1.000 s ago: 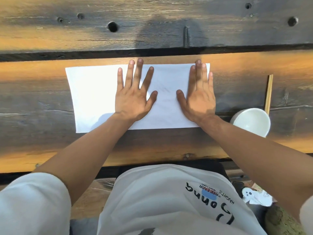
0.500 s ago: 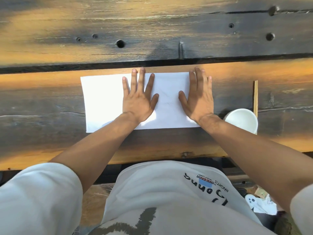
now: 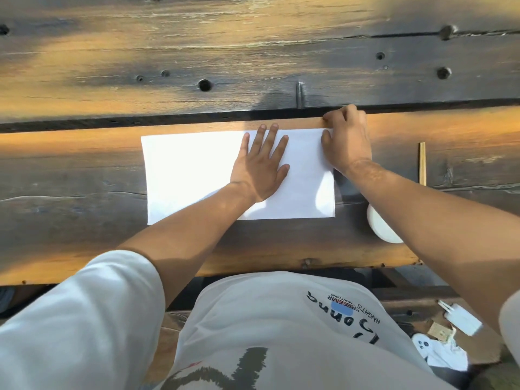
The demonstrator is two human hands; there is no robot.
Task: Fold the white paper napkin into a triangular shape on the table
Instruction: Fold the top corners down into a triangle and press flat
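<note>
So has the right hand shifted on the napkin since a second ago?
Yes. The right hand slid off the napkin middle to its far right corner, fingers curled there.

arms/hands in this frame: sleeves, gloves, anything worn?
Both hands are bare: no gloves, rings, watch or wristbands show on the left hand or the right hand. Forearms are uncovered up to short, loose off-white sleeves: the left sleeve fills the lower left, and only an edge of the right sleeve shows. They match the off-white T-shirt, printed with dark lettering and a blue patch.
</note>
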